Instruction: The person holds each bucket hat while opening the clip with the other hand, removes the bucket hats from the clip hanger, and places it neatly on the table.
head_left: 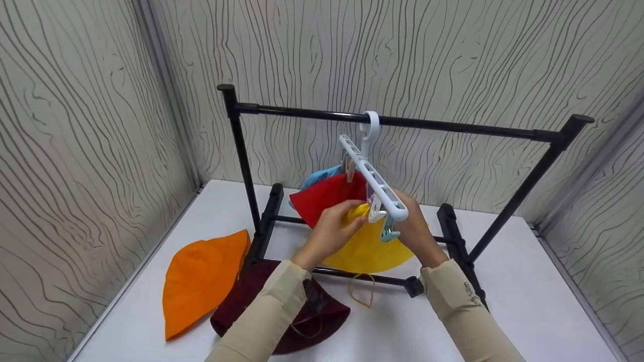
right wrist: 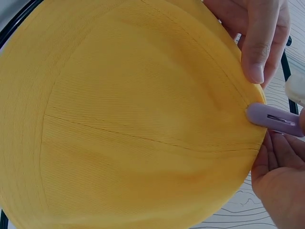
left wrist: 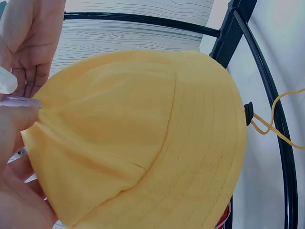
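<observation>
My left hand [head_left: 332, 227] pinches the gathered crown of a yellow bucket hat [head_left: 372, 251], whose brim and cord hang downward. Beside that grip, a lilac clip [right wrist: 269, 118] overlaps the fabric at the crown's tip, and my right hand [right wrist: 281, 176] pinches its outer end. From above, the right hand is partly hidden behind the white clip hanger [head_left: 377, 182]. The hanger hooks over a black rail [head_left: 302, 113]. A teal clip [head_left: 389, 232] dangles at its near end. A red hat [head_left: 327, 198] hangs farther back on it, under a pale pink clip [head_left: 350, 170].
Light blue fabric [head_left: 322, 174] shows behind the red hat. On the white table lie an orange hat [head_left: 204, 281] and a maroon hat [head_left: 322, 327], left and front. The rack's black feet [head_left: 455, 241] stand either side, and patterned walls enclose the table.
</observation>
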Action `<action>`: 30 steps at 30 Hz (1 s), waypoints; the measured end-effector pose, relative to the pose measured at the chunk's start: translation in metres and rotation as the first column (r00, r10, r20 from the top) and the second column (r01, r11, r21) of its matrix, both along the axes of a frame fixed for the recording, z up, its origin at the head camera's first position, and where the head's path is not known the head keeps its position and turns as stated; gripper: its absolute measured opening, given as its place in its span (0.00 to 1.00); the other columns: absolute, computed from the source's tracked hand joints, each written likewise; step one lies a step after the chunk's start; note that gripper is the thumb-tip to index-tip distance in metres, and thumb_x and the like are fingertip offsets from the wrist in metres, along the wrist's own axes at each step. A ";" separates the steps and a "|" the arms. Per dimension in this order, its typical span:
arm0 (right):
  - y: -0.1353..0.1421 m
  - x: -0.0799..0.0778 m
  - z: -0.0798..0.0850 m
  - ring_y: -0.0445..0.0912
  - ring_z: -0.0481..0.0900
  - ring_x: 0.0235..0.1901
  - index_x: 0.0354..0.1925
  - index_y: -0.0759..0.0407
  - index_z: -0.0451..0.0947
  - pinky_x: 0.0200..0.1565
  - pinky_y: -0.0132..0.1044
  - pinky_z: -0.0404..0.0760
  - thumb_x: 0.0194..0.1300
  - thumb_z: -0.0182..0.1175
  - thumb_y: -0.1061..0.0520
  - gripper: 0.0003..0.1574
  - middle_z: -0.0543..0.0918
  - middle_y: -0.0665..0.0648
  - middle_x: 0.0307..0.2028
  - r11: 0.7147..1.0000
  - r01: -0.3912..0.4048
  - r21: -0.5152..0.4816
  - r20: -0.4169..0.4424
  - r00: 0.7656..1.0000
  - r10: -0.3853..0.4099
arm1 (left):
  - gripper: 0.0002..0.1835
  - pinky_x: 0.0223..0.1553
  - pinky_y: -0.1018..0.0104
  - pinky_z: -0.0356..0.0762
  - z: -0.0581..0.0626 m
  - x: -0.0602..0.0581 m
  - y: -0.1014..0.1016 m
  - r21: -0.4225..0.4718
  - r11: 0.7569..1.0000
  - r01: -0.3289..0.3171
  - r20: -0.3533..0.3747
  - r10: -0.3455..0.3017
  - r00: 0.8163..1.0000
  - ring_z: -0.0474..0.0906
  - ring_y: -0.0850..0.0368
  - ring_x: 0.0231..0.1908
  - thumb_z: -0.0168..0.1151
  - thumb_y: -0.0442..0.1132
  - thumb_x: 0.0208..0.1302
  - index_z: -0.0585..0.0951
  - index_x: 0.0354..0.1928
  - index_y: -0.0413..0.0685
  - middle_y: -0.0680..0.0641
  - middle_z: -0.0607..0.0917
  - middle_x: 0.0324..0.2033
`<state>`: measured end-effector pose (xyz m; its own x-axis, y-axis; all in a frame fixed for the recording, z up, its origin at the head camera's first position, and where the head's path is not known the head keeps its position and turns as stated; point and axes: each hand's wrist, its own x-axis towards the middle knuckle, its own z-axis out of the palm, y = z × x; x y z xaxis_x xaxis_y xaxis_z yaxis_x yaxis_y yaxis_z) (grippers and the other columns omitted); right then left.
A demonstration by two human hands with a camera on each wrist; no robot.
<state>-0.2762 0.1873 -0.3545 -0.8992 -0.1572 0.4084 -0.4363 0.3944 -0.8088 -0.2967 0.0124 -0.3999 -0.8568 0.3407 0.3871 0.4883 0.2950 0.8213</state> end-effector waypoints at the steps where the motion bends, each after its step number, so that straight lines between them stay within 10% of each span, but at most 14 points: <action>1: 0.000 0.000 0.000 0.46 0.77 0.39 0.54 0.65 0.75 0.51 0.30 0.78 0.68 0.56 0.62 0.16 0.81 0.60 0.42 1.000 0.001 0.001 -0.001 1.000 -0.001 | 0.20 0.56 0.68 0.77 0.000 0.000 0.000 0.002 1.000 -0.006 -0.002 0.006 1.000 0.78 0.58 0.51 0.60 0.45 0.66 0.77 0.58 0.51 0.54 0.81 0.55; 9: -0.004 -0.002 0.001 0.52 0.78 0.45 0.53 0.67 0.75 0.58 0.51 0.77 0.68 0.56 0.64 0.16 0.81 0.64 0.45 0.997 0.049 0.054 0.005 0.999 -0.049 | 0.15 0.55 0.67 0.77 0.001 0.002 0.004 0.011 0.998 -0.058 -0.034 0.059 0.998 0.80 0.56 0.49 0.59 0.40 0.67 0.79 0.54 0.47 0.51 0.84 0.50; 30: -0.007 -0.006 0.011 0.56 0.74 0.61 0.67 0.58 0.67 0.60 0.45 0.74 0.70 0.56 0.55 0.29 0.76 0.62 0.61 0.999 0.041 0.029 0.141 0.989 -0.045 | 0.15 0.53 0.69 0.78 0.001 0.004 0.007 -0.011 0.993 -0.121 -0.032 0.121 0.992 0.81 0.58 0.48 0.59 0.40 0.67 0.79 0.53 0.48 0.52 0.85 0.49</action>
